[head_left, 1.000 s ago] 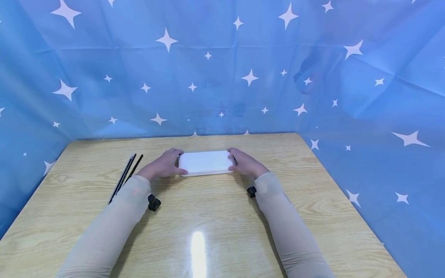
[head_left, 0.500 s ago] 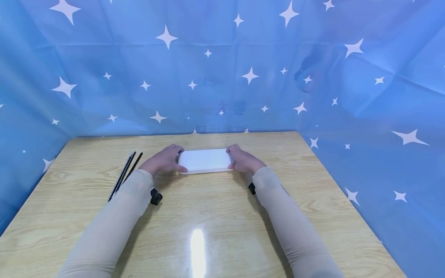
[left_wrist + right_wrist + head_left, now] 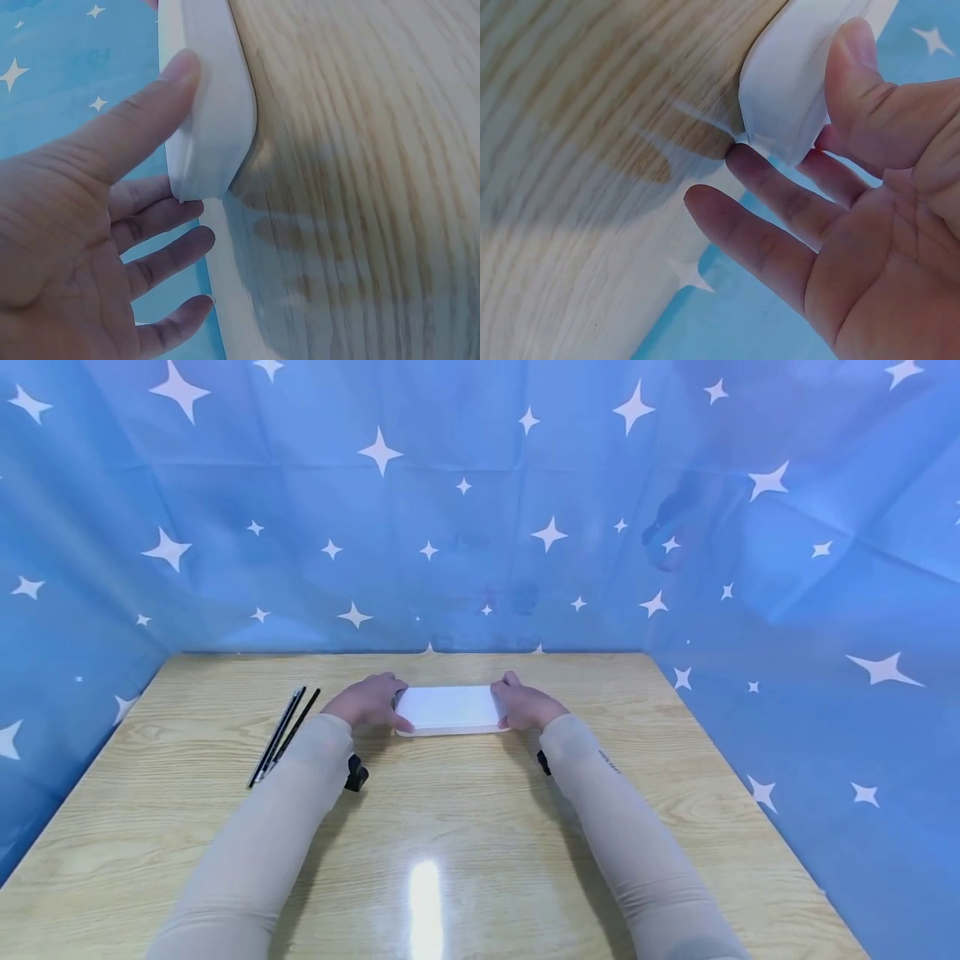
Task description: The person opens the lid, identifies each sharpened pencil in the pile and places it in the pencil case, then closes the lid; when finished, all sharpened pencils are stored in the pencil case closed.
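A long white box (image 3: 450, 707) with rounded ends sits crosswise near the back of the table, and a seam runs along its side. My left hand (image 3: 372, 702) grips its left end, thumb on the near side and fingers at the far side. In the left wrist view the thumb (image 3: 161, 97) presses the box wall and the lower fingers spread past its end. My right hand (image 3: 527, 703) grips the right end in a like way. The right wrist view shows the right thumb (image 3: 851, 67) against the box wall (image 3: 780, 82), with other fingers extended beyond it.
Several thin dark sticks (image 3: 277, 739) lie side by side on the table at left, partly behind my left sleeve. Behind the wooden table (image 3: 465, 827) hangs a blue curtain (image 3: 480, 527) with white stars, which also runs along both sides.
The camera view has shifted slightly, so the scene sits a little farther right. Both hands keep their hold on the box ends, and the right fingers have closed in a little on it.
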The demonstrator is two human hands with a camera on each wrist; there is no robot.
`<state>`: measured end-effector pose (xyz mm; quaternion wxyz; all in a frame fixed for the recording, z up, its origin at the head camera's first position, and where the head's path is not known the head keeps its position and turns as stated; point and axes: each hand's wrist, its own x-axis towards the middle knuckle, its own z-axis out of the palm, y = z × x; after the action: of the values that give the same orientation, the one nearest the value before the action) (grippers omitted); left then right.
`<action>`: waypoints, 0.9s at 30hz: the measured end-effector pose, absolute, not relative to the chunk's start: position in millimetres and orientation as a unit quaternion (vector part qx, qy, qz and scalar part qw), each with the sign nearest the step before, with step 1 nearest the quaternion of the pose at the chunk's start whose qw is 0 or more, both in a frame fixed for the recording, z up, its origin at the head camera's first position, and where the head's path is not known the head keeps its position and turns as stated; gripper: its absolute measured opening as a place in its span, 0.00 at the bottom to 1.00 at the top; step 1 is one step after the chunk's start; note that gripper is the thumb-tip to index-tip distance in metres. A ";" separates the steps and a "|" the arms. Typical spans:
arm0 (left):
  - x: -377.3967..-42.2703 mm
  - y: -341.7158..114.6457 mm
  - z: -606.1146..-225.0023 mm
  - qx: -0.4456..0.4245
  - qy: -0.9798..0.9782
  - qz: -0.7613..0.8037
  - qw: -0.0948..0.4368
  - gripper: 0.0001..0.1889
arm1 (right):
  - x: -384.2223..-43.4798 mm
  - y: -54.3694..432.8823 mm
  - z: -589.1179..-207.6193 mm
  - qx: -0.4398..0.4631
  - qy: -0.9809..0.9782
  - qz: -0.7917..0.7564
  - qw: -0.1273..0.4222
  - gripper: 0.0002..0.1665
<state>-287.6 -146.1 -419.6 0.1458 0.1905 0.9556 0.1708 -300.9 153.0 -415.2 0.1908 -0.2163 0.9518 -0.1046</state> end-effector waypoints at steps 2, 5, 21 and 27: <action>-289.5 -145.4 -419.7 0.187 0.955 0.173 0.149 0.47 | -303.1 152.9 -415.3 -0.215 0.953 -0.101 0.190 0.30; -291.7 -143.9 -420.0 0.181 0.956 0.176 0.152 0.47 | -306.0 153.3 -415.5 -0.210 0.952 -0.102 0.196 0.30; -297.4 -138.7 -432.6 0.142 0.959 0.191 0.154 0.49 | -315.5 159.9 -430.7 -0.176 0.948 -0.159 0.210 0.37; -298.1 -138.6 -442.7 0.143 0.961 0.185 0.149 0.48 | -316.6 160.7 -439.0 -0.173 0.947 -0.164 0.216 0.41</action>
<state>-298.1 -138.6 -442.7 0.1487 0.1427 0.9609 0.1848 -316.6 160.7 -439.0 0.2163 -0.1733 0.9467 -0.1641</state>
